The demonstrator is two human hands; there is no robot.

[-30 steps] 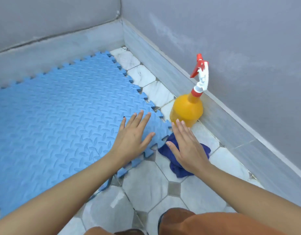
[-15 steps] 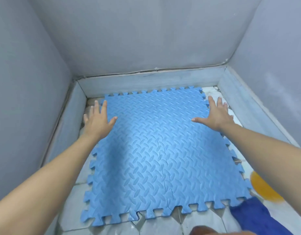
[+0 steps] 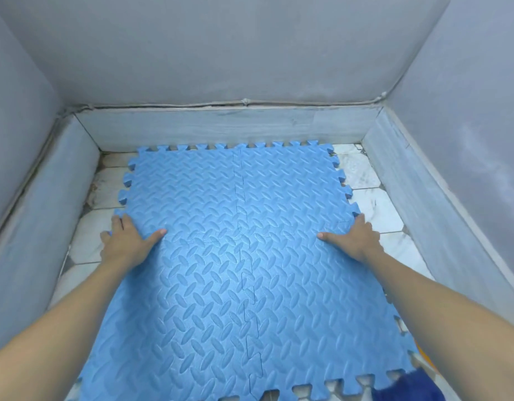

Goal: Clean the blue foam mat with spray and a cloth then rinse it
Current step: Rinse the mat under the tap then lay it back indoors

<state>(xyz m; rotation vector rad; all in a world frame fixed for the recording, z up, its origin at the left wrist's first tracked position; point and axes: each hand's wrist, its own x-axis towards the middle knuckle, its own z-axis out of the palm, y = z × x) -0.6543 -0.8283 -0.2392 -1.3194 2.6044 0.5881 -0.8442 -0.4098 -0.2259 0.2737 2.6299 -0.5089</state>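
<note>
The blue foam mat (image 3: pixel 235 285), made of interlocking tiles with a tread pattern, fills the middle of the floor. My left hand (image 3: pixel 128 241) clasps its left edge, thumb on top and fingers wrapped around the rim. On the opposite edge, my right hand (image 3: pixel 354 238) holds it the same way. A dark blue cloth (image 3: pixel 406 386) lies at the bottom right corner, partly cut off. Beside my right forearm shows a sliver of the orange spray bottle (image 3: pixel 426 360); its nozzle is hidden.
Grey walls with a pale stone skirting (image 3: pixel 221 125) close in the far, left and right sides. White tiled floor (image 3: pixel 377 209) shows in narrow strips beside the mat.
My hands were open above the mat's far corners; now they have come down and nearer, and grip its left and right edges. Before that, the view swung left from the bottle and cloth.
</note>
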